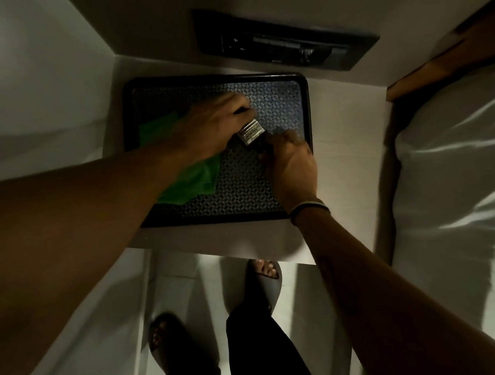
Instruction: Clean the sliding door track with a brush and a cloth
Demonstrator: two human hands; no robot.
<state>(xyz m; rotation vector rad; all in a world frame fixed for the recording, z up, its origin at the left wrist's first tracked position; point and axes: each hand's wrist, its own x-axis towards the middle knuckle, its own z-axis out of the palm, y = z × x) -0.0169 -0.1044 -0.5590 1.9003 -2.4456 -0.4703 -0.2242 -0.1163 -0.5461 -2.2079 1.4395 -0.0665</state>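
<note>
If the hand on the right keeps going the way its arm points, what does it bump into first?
Probably the brush: the right hand is already on its dark handle. Just past that is the left hand, over the green cloth.

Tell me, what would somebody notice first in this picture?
Probably the bright green cloth, lying on the left side of a dark patterned tray and partly under the left hand. Next, the shiny metal band of the brush, held by both hands in the middle of the tray, with the right hand on its handle.
</note>
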